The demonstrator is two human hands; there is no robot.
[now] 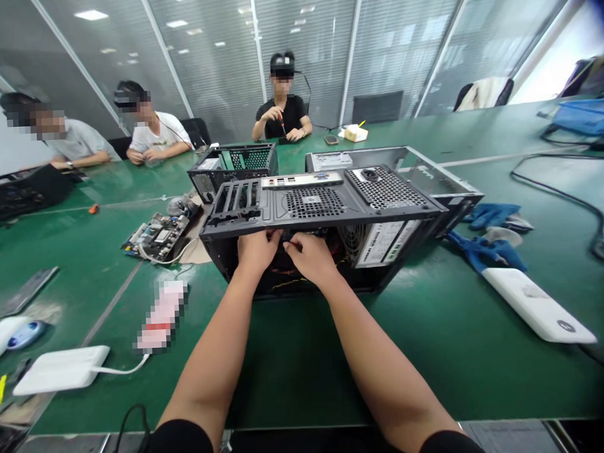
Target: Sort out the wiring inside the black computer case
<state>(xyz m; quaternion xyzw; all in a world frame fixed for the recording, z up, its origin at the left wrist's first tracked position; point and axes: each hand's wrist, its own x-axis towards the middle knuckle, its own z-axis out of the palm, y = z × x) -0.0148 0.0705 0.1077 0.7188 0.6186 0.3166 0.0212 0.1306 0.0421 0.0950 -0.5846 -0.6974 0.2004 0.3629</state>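
- The left hand (pixel 256 253) reached into the open side of the computer case (pixel 274 214), its fingers bent close together; whether they pinched anything could not be told.
- The right hand (pixel 312 254) was just beside it, fingers curled in narrowly; what it touched was hidden in the dark interior.
- The computer case stood around both hands' fingers, its ported panel facing up above them, on the green table (pixel 298 367).
- The power supply (pixel 385 243) was inside the case, to the right of the right hand.
- Left of the left hand, outside the case, lay a circuit board (pixel 160 238).
- Well right of both hands lay blue gloves (pixel 493 250) and a white power bank (pixel 535 303).
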